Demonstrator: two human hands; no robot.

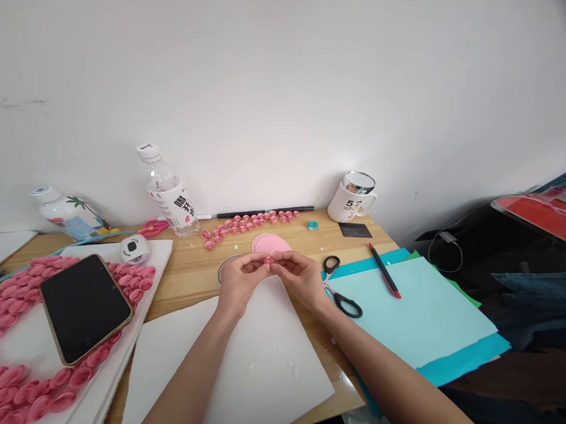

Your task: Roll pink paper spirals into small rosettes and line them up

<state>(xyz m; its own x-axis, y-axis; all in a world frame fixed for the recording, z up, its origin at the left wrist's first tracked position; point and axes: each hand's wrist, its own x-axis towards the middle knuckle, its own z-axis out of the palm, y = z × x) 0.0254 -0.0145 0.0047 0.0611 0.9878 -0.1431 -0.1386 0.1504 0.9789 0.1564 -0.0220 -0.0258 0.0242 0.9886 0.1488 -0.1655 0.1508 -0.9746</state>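
The pink paper rose (269,261) is a small, tight coil of pink paper, thin layers wound in a spiral round a centre, with its rolled face turned up toward the camera. It sits pinched between the fingertips of the left hand (239,279) and the right hand (301,275) — one on each side — held just above the table (196,266), near its middle. It is too small to tell whether the strip's end lies loose.

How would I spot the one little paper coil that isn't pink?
Start at the white mug against the wall at the back of the wooden desk. Just left of it, past the right end of the row of pink paper rolls, lies one small coil. It alone is teal.
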